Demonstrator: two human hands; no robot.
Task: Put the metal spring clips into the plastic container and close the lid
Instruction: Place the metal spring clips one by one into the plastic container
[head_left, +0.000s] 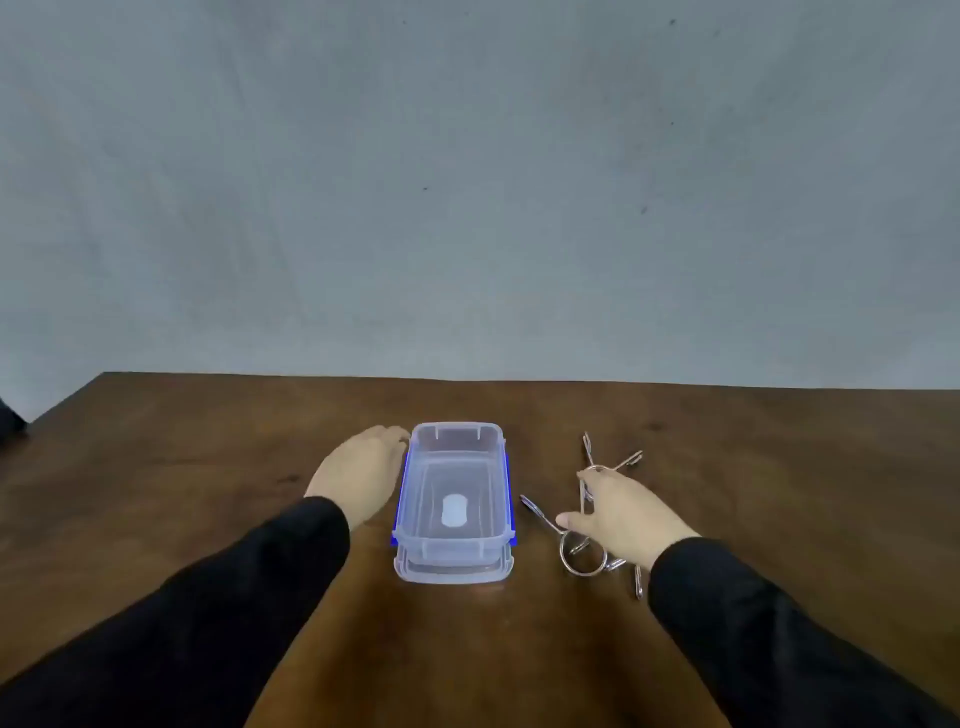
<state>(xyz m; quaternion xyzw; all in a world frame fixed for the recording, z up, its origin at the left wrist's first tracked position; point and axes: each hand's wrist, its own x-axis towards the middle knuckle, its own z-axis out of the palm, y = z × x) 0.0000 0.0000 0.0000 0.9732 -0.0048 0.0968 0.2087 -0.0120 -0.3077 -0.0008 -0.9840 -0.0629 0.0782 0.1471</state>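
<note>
A clear plastic container (415, 499) with blue side latches stands open in the middle of the brown table. It sits on what looks like its clear lid (452, 574), which sticks out at the near end. My left hand (358, 475) lies against the container's left wall, fingers curled at its far left corner. Right of the container lie several metal spring clips (582, 558) in a loose pile. My right hand (623, 512) is down on the pile, fingers curled over one clip (605, 465) whose wire crosses my index finger. Some clips are hidden under the hand.
The wooden table (208, 467) ends at a far edge below a plain grey wall (467, 182); its left corner is cut off at the far left. A dark object (8, 421) shows at the left border.
</note>
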